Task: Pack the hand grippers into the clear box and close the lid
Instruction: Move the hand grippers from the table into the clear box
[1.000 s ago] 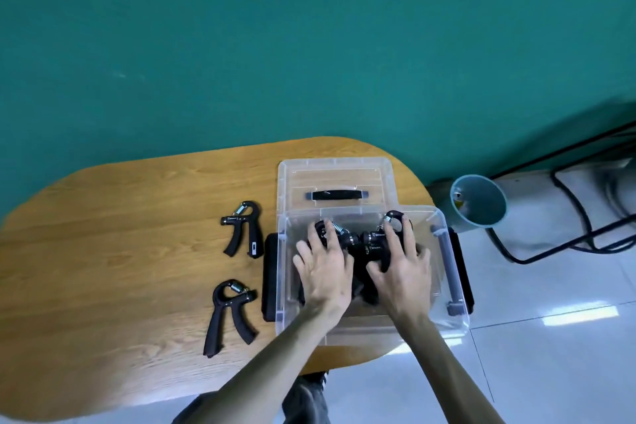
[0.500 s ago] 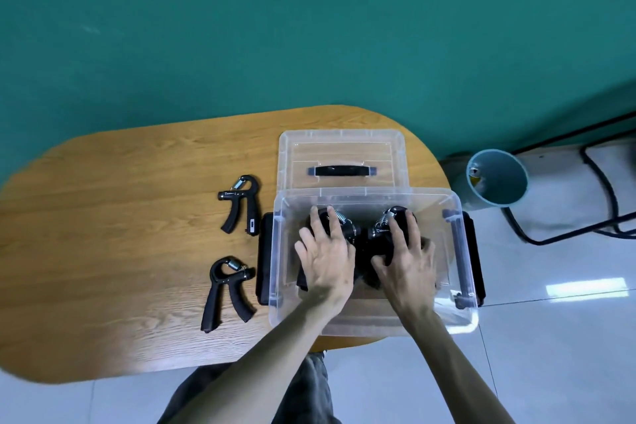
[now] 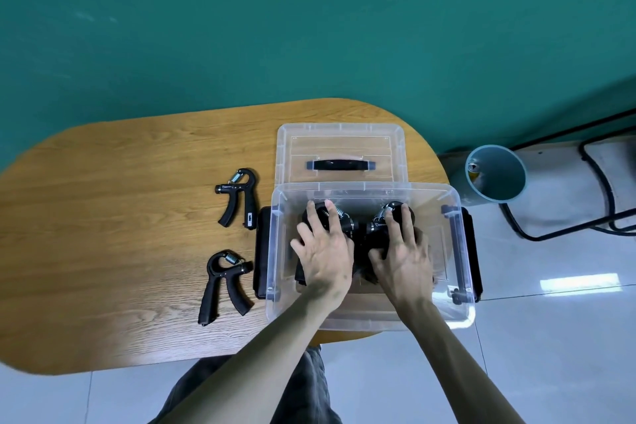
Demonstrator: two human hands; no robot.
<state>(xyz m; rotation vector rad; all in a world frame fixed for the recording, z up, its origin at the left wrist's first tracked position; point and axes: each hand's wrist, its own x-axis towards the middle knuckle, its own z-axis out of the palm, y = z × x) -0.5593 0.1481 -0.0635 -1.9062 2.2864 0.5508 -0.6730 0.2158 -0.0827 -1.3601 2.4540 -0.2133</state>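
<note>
Reaching down into the clear box (image 3: 459,315), both hands lie palm-down on the black hand grippers packed inside (image 3: 358,229). The left hand (image 3: 325,253) has its fingers spread and fairly straight over the grippers on the left of the pile, fingertips near a coiled spring. The right hand (image 3: 401,256) lies just beside it on the right of the pile, fingers extended forward over another spring and its thumb angled toward the left hand. Neither hand is wrapped round a gripper; both seem to press flat on them. The hands are close together but do not touch, with a narrow strip of black showing between them.

How many grippers sit in the box cannot be counted, since the hands cover most of the pile; at least two springs show. The box has dark latches on its left and right ends, and its near right corner overhangs the table's edge.

Behind the box, touching its far rim, the clear lid (image 3: 339,138) lies flat on the wooden table (image 3: 120,210), its black handle visible. Left of the box, two more hand grippers lie on the table: the far hand gripper (image 3: 239,198) and the near hand gripper (image 3: 223,286), apart from each other.

Right of the table, a teal bin (image 3: 495,177) stands on the tiled floor.
</note>
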